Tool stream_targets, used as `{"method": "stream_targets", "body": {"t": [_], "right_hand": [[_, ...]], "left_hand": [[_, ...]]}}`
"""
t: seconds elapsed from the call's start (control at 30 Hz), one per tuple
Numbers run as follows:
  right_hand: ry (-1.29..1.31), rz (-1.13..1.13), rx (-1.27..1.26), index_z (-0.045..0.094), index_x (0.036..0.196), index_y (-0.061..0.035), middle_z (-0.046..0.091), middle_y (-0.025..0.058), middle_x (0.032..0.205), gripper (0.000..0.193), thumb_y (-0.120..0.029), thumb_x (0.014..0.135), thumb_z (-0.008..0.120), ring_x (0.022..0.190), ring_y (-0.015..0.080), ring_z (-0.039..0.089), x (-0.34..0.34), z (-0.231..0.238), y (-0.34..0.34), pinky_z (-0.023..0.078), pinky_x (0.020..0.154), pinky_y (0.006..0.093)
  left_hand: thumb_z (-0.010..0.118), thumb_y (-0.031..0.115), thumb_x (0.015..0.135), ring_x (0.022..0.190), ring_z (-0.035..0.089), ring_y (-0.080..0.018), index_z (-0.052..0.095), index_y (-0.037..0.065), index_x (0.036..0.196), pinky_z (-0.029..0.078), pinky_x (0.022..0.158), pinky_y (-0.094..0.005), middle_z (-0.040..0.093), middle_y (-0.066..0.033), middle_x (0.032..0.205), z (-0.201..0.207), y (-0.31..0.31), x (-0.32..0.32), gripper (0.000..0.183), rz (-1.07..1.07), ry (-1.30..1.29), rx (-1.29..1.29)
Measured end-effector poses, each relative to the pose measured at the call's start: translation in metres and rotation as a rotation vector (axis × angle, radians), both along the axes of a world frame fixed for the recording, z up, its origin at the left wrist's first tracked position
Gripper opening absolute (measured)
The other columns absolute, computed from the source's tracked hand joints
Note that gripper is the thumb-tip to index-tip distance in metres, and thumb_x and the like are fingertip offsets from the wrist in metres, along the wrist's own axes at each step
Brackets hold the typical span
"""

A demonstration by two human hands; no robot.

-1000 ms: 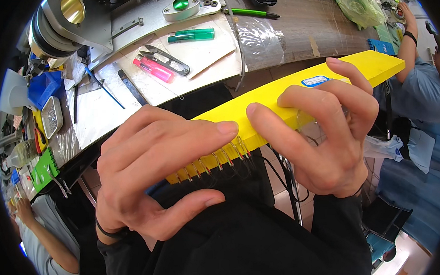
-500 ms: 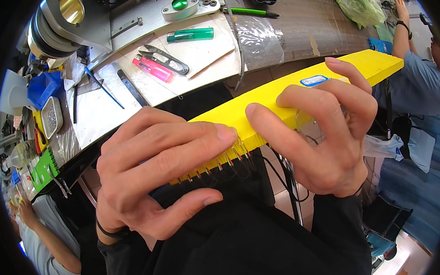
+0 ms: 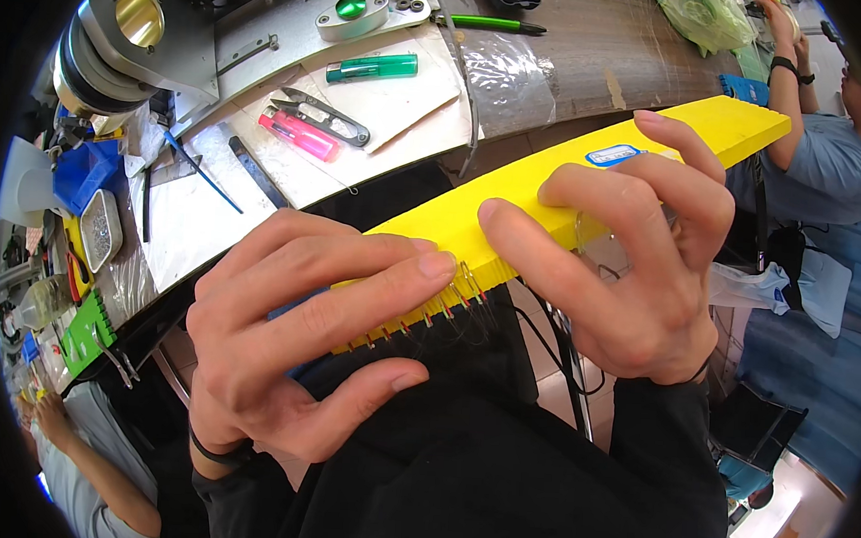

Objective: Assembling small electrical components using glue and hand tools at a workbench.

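A long yellow foam strip (image 3: 512, 191) slants across in front of me, rising to the right, with a small blue-and-white label (image 3: 614, 156) on its upper face. Along its near edge stick several small wire parts (image 3: 456, 297) with thin leads and coloured ends. My left hand (image 3: 301, 330) lies over the strip's left end, fingers stretched out and the index fingertip by the wire loops; its thumb stands apart below, touching nothing. My right hand (image 3: 636, 251) holds the strip from the near side, bent fingers on the upper face; its thumb is hidden.
On the worktable lie thread snips (image 3: 322, 117), a pink lighter (image 3: 298, 138), a green lighter (image 3: 372, 66) and a green pen (image 3: 492, 25). A metal machine (image 3: 136, 34) stands at the far left, a tray of small parts (image 3: 101, 230) nearer. People sit at both sides.
My left hand has shifted slightly left and its index fingertip has moved a little off the wire loops. The right hand and the strip hardly move. The person at right has raised both hands.
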State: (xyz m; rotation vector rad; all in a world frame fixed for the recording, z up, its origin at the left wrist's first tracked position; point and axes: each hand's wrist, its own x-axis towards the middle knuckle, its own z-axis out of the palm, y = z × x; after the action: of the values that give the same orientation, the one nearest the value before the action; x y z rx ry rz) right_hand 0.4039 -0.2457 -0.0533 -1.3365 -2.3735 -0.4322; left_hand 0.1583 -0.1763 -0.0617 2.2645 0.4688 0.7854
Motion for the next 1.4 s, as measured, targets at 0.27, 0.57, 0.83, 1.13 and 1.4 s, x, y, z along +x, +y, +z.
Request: {"method": "stream_targets", "body": {"t": [0.27, 0.57, 0.83, 1.13, 1.4], "right_hand": [[0.011, -0.002, -0.024, 0.073, 0.102, -0.0217, 0.059, -0.0012, 0.099, 0.035, -0.015, 0.067, 0.072, 0.101, 0.0225, 0.045, 0.0, 0.001, 0.001, 0.046, 0.098, 0.0482], [0.021, 0.015, -0.046, 0.074, 0.101, -0.0188, 0.059, 0.0006, 0.099, 0.034, -0.013, 0.068, 0.071, 0.102, 0.0234, 0.046, 0.001, 0.0, 0.002, 0.045, 0.098, 0.0484], [0.073, -0.001, -0.137, 0.073, 0.105, -0.0166, 0.058, 0.0026, 0.1, 0.035, -0.012, 0.071, 0.073, 0.105, 0.0259, 0.046, 0.005, -0.015, 0.007, 0.041, 0.101, 0.0504], [0.016, -0.033, -0.106, 0.072, 0.107, -0.0173, 0.057, 0.0018, 0.101, 0.036, -0.013, 0.071, 0.075, 0.105, 0.0257, 0.044, 0.003, -0.021, 0.008, 0.04, 0.102, 0.0501], [-0.055, -0.105, -0.086, 0.071, 0.11, -0.016, 0.056, 0.0027, 0.106, 0.04, -0.002, 0.072, 0.066, 0.107, 0.0265, 0.044, 0.007, -0.038, 0.018, 0.039, 0.104, 0.0497]], "left_hand": [[0.074, 0.028, 0.074, 0.081, 0.066, -0.0303, 0.071, -0.002, 0.109, 0.052, 0.073, -0.0371, 0.071, -0.0184, 0.095, 0.0, -0.001, -0.002, 0.046, 0.015, -0.002, 0.01], [0.073, 0.027, 0.076, 0.083, 0.067, -0.0305, 0.071, -0.002, 0.108, 0.052, 0.074, -0.038, 0.071, -0.0189, 0.096, 0.0, -0.002, -0.002, 0.043, 0.032, 0.002, -0.017], [0.076, 0.028, 0.073, 0.093, 0.066, -0.0308, 0.061, -0.009, 0.123, 0.049, 0.086, -0.0371, 0.069, -0.0221, 0.104, -0.02, 0.007, -0.002, 0.064, 0.051, 0.043, -0.1], [0.075, 0.022, 0.068, 0.105, 0.065, -0.0345, 0.058, -0.008, 0.127, 0.047, 0.096, -0.0396, 0.067, -0.0224, 0.114, -0.029, 0.009, -0.004, 0.068, 0.019, 0.103, -0.091], [0.075, 0.016, 0.072, 0.117, 0.06, -0.0377, 0.058, -0.002, 0.129, 0.044, 0.103, -0.0416, 0.063, -0.0215, 0.126, -0.036, 0.009, -0.005, 0.063, 0.132, 0.202, -0.133]]}}
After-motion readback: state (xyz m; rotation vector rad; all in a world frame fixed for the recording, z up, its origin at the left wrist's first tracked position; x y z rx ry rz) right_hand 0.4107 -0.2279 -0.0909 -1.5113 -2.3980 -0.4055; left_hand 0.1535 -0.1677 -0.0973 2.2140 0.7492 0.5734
